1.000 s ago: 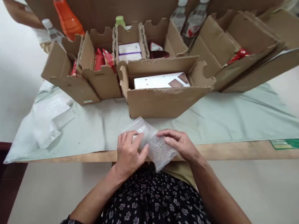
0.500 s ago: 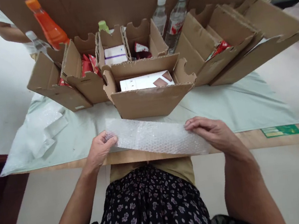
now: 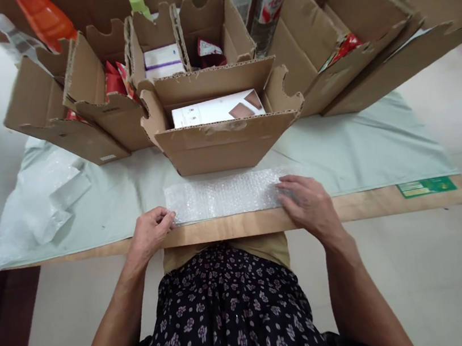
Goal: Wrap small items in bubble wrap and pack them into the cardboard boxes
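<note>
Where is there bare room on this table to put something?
Bare tablecloth lies between the bubble-wrap pile and the left hand, and right of the right hand, towards the green card. The back is crowded with cardboard boxes; the bubble-wrap strip lies between both hands.

No text can be read: the red marks on the clear bottle [image 3: 270, 8] and the green card's [image 3: 426, 187] print are too blurred.

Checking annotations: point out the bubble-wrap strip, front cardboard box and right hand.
Bubble-wrap strip [image 3: 223, 196], head view: middle of its surface.
Front cardboard box [image 3: 215, 153], head view: front wall.
Right hand [image 3: 311, 204], head view: back of hand.
</note>
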{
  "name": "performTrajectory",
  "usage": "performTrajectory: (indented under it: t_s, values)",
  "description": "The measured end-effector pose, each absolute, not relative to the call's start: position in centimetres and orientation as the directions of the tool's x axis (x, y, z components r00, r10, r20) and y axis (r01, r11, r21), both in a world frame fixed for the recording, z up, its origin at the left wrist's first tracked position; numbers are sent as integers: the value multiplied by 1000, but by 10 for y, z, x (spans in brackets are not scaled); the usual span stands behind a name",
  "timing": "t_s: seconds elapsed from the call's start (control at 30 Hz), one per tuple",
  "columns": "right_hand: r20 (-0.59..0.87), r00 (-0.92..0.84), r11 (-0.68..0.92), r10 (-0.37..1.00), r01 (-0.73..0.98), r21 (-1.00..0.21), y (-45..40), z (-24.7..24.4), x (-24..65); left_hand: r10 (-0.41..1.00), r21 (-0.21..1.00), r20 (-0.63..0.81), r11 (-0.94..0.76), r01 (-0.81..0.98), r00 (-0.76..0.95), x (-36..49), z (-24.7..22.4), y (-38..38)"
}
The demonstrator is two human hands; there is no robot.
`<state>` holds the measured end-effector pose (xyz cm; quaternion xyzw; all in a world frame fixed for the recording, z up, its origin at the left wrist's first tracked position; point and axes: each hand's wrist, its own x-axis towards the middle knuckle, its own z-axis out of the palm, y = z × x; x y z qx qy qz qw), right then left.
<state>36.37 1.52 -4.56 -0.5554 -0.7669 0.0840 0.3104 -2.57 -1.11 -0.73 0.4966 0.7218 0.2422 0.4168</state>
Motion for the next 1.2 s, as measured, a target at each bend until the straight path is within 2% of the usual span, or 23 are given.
performTrajectory:
  t_s: [0.13,0.27,0.63,0.83,1.03,1.2]
  values:
    - [258,-291,383,921,796,-468,7,-49,368,916,739,-379,387,552,-135,-30,-3,-15]
    - [204,-360,414,910,766,-493,2,-45,373,905,747,-408,405,527,-118,-37,-2,-21]
    - [245,-314,396,917,790,-468,8,-47,367,895,717,-410,436,544,-177,-39,1,-25]
    - [195,-434,472,880,741,-478,0,-41,370,901,706,-375,431,561,-220,-44,-3,-31]
    - [223,-380,441,898,778,-448,4,-46,362,909,728,-357,414,547,-213,-47,-5,-33]
    - [213,-438,486,873,746,-455,1,-43,361,906,746,-360,424,513,-225,-48,-6,-37]
